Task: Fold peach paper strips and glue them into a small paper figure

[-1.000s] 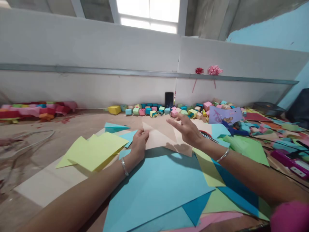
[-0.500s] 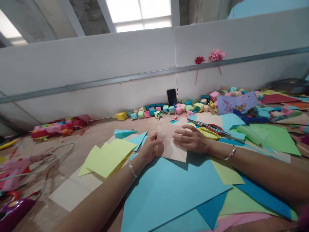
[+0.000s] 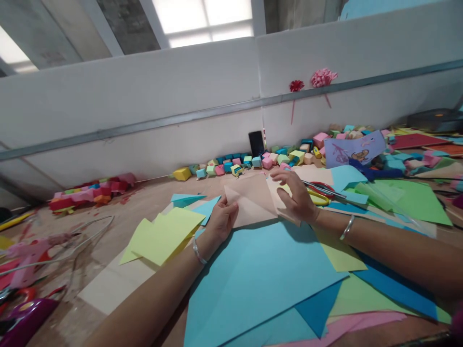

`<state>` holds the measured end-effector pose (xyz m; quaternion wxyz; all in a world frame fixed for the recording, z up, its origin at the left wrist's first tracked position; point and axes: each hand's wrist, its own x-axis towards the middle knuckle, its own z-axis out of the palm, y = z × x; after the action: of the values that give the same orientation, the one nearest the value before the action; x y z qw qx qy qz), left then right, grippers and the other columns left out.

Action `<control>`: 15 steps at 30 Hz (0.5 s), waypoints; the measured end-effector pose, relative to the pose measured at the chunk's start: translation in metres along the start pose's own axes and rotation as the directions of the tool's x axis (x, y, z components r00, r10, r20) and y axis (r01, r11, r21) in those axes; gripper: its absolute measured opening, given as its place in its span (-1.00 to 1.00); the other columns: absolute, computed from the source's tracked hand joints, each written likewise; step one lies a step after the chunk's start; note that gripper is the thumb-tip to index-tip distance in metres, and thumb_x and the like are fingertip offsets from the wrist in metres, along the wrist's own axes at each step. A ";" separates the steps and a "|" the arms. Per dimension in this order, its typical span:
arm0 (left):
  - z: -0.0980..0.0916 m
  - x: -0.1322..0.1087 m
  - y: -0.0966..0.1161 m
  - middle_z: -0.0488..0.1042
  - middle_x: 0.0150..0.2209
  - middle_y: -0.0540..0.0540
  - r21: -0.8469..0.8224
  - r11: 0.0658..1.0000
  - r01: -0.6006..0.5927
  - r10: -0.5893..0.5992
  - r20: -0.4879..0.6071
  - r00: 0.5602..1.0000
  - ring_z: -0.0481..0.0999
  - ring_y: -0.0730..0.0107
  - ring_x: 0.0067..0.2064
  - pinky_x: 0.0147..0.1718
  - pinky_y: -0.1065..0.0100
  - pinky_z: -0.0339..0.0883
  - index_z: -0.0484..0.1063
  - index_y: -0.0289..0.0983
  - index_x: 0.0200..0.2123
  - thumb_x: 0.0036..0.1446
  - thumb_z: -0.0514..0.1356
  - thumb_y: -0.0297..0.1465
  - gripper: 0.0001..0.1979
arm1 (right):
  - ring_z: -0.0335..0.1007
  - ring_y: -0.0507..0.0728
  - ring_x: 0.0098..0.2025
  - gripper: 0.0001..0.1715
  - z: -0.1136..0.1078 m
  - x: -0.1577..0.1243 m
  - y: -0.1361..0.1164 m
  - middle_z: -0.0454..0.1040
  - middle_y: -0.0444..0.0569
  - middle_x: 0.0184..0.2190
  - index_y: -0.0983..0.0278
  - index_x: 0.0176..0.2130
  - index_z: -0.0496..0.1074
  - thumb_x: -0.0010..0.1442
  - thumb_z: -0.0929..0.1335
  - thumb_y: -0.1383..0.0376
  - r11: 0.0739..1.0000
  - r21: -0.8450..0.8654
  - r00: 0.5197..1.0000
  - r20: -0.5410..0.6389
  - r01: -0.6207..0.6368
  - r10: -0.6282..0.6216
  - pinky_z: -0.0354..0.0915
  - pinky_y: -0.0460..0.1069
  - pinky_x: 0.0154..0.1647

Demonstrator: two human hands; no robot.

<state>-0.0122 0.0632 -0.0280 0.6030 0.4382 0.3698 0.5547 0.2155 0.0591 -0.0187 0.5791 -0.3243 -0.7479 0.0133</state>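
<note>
A peach sheet of paper (image 3: pixel 253 205), partly folded, lies on top of a large light-blue sheet (image 3: pixel 260 279) in the middle of the table. My left hand (image 3: pixel 220 221) pinches the peach paper's left edge with closed fingers. My right hand (image 3: pixel 294 195) grips its right side and lifts a flap upward. Both wrists wear a silver bangle. Red and yellow scissors (image 3: pixel 318 193) lie just right of my right hand.
Yellow-green sheets (image 3: pixel 162 236) lie to the left, green sheets (image 3: pixel 405 200) and blue ones to the right. A row of small coloured paper cubes (image 3: pixel 231 166) and a black phone (image 3: pixel 256 143) line the white back wall. Wire and pink scraps (image 3: pixel 32 250) clutter the far left.
Half a second ago my right hand pressed the peach paper flat; now it lifts the right flap up while my left hand keeps its grip on the left edge.
</note>
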 end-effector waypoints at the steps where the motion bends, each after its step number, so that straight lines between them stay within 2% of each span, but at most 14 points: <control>1: 0.000 0.000 0.000 0.58 -0.20 -0.06 -0.008 1.000 0.000 0.000 -0.002 1.000 0.56 0.33 -0.22 -0.16 0.35 0.42 0.45 -0.22 -0.18 -0.23 0.34 -0.55 -0.56 | 0.35 0.19 -0.03 -0.71 0.003 0.001 -0.001 0.42 0.11 -0.04 0.25 -0.07 0.32 0.18 0.25 0.33 0.990 0.041 0.991 0.009 -0.134 0.133 0.36 0.11 -0.11; 3: 0.001 0.000 0.000 0.58 -0.17 -0.09 -0.020 1.000 0.012 -0.012 0.012 1.000 0.56 0.30 -0.20 -0.15 0.32 0.43 0.45 -0.23 -0.14 -0.22 0.34 -0.55 -0.53 | 0.38 0.14 -0.17 -0.61 0.007 0.001 -0.001 0.41 0.10 -0.06 0.27 -0.01 0.29 0.15 0.30 0.24 0.932 0.113 0.938 0.079 -0.345 0.338 0.37 0.03 -0.27; 5: 0.002 -0.001 0.000 0.58 -0.17 -0.10 -0.027 0.999 0.031 -0.030 0.033 0.999 0.57 0.29 -0.21 -0.18 0.31 0.45 0.45 -0.23 -0.09 -0.22 0.35 -0.55 -0.49 | 0.38 0.09 -0.26 -0.51 0.011 0.000 -0.001 0.40 0.08 -0.09 0.30 0.03 0.26 0.12 0.33 0.21 0.881 0.158 0.893 0.145 -0.447 0.427 0.36 -0.01 -0.32; 7: 0.003 -0.002 0.000 0.58 -0.17 -0.10 -0.034 0.998 0.046 -0.045 0.044 0.998 0.56 0.33 -0.25 -0.23 0.35 0.45 0.44 -0.24 -0.07 -0.22 0.36 -0.56 -0.46 | 0.37 0.07 -0.28 -0.48 0.012 -0.002 -0.001 0.40 0.05 -0.13 0.31 0.06 0.25 0.12 0.34 0.22 0.875 0.178 0.889 0.176 -0.450 0.422 0.35 -0.03 -0.33; 11: 0.002 -0.001 -0.001 0.57 -0.19 -0.07 -0.052 0.997 0.053 -0.051 0.033 0.998 0.55 0.45 -0.29 -0.27 0.48 0.42 0.45 -0.26 -0.08 -0.22 0.35 -0.59 -0.47 | 0.37 0.07 -0.27 -0.50 0.009 -0.005 -0.004 0.39 0.03 -0.14 0.28 0.07 0.25 0.13 0.32 0.27 0.912 0.167 0.921 0.178 -0.375 0.346 0.35 -0.03 -0.33; 15: 0.001 -0.001 -0.001 0.58 -0.21 -0.07 -0.065 0.996 0.060 -0.059 0.018 0.998 0.53 0.49 -0.31 -0.27 0.52 0.40 0.47 -0.29 -0.12 -0.23 0.34 -0.61 -0.50 | 0.37 0.08 -0.25 -0.42 0.009 -0.006 -0.004 0.41 0.04 -0.13 0.27 0.12 0.21 0.09 0.23 0.44 0.945 0.138 0.946 0.177 -0.296 0.271 0.36 0.02 -0.24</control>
<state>-0.0111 0.0624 -0.0288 0.6361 0.4116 0.3595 0.5448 0.2065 0.0565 -0.0251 0.5355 -0.3786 -0.7325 0.1827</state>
